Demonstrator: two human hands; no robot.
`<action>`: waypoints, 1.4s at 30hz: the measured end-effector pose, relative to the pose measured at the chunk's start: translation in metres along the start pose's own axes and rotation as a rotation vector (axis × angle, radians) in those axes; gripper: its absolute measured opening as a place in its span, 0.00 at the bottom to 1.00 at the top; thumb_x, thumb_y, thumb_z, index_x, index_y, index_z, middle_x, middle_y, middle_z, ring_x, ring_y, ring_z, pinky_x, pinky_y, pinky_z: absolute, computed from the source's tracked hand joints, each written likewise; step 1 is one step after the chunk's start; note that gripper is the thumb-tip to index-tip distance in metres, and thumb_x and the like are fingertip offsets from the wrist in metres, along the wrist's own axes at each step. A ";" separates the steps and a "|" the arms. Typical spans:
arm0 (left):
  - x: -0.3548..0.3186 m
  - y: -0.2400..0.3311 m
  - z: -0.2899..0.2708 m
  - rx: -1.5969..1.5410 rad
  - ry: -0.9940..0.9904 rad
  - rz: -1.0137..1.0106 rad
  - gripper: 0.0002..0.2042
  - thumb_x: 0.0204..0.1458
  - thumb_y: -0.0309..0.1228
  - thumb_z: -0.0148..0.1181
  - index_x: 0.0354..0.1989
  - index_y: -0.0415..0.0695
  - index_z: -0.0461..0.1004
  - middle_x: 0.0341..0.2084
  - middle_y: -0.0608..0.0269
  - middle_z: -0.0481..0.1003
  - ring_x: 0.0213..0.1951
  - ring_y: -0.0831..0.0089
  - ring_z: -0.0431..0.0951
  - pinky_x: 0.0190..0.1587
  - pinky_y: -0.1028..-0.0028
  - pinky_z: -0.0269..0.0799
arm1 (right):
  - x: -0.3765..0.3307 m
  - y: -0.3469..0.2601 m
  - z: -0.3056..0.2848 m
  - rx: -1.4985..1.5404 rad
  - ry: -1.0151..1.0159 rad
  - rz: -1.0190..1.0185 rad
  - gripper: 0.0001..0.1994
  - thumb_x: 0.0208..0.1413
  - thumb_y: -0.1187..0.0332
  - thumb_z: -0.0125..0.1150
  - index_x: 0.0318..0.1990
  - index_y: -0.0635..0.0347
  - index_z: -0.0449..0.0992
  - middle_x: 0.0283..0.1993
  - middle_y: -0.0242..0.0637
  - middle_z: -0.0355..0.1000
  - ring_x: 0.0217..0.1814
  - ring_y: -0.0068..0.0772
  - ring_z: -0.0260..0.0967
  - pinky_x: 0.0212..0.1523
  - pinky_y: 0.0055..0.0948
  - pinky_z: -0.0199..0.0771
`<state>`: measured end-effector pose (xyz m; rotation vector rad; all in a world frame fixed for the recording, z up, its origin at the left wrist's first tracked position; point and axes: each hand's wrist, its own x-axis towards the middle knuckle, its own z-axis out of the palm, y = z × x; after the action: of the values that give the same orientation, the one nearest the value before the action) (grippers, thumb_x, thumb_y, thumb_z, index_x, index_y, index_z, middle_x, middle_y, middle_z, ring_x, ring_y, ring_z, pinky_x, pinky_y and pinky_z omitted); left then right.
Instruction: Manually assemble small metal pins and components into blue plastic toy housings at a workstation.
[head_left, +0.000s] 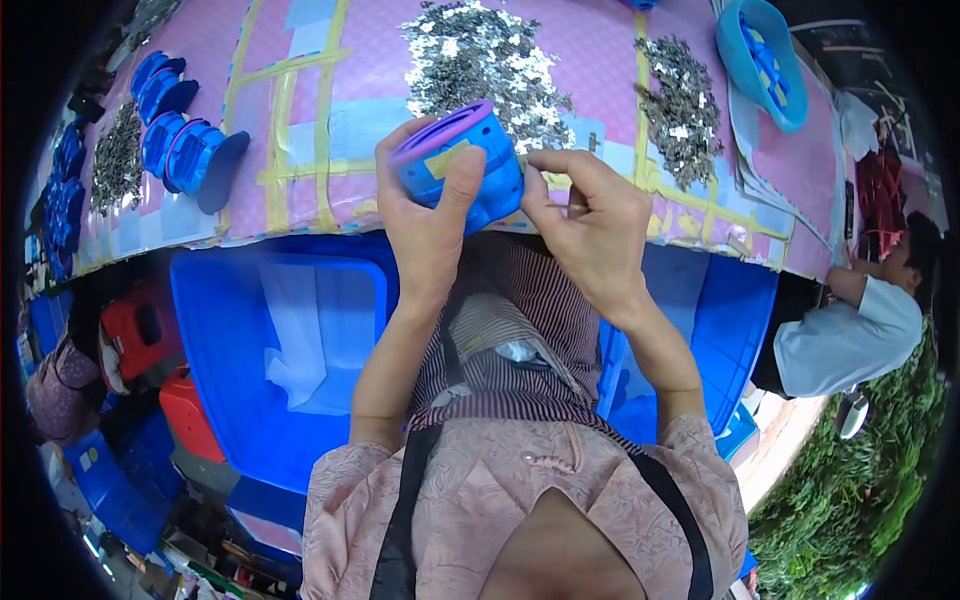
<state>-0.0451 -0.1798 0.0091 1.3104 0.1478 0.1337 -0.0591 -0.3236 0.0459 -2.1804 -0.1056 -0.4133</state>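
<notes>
Just over the near edge of the table, my left hand (425, 235) is wrapped round a blue plastic housing (498, 172). The housing is cup-shaped, with a purple ring round its tilted mouth and a yellow patch on its side. Small dark holes show on its right part. My right hand (600, 225) is beside that part, thumb and forefinger pinched close against it. Whatever lies between those fingertips is too small to make out. Behind the housing, a large pile of small silvery and dark metal pieces (470, 60) is spread on the table.
More small-piece piles lie right (683, 110) and left (118, 160), near stacked blue plastic parts (180, 150). A teal basin (735, 60) stands far right. Blue bins (210, 390) flank my lap below the pink, taped tabletop (380, 60). A co-worker (850, 335) sits right.
</notes>
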 end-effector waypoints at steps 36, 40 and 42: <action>-0.052 -0.014 0.026 -0.475 -0.774 -1.058 0.48 0.51 0.68 0.46 0.63 0.30 0.56 0.52 0.37 0.67 0.46 0.44 0.72 0.41 0.50 0.78 | -0.206 0.129 -0.136 0.359 0.851 0.813 0.11 0.59 0.63 0.61 0.38 0.63 0.79 0.33 0.37 0.77 0.32 0.20 0.69 0.35 0.22 0.70; -0.085 -0.032 0.056 -0.398 -0.815 -1.086 0.48 0.52 0.69 0.44 0.60 0.29 0.59 0.48 0.36 0.70 0.41 0.46 0.76 0.40 0.53 0.78 | -0.411 0.252 -0.170 -0.613 0.180 1.598 0.37 0.47 0.31 0.56 0.45 0.60 0.78 0.45 0.50 0.77 0.49 0.51 0.76 0.47 0.44 0.75; -0.098 -0.035 0.068 -0.277 -0.794 -1.119 0.48 0.52 0.69 0.44 0.59 0.28 0.59 0.48 0.36 0.70 0.42 0.46 0.76 0.40 0.53 0.78 | -0.455 0.255 -0.160 -0.703 0.065 1.704 0.40 0.46 0.29 0.55 0.45 0.61 0.78 0.49 0.52 0.76 0.53 0.50 0.74 0.50 0.44 0.75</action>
<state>-0.1286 -0.2706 -0.0045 0.7733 0.1533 -1.2557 -0.4713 -0.5713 -0.2119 -2.0186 1.9949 0.5492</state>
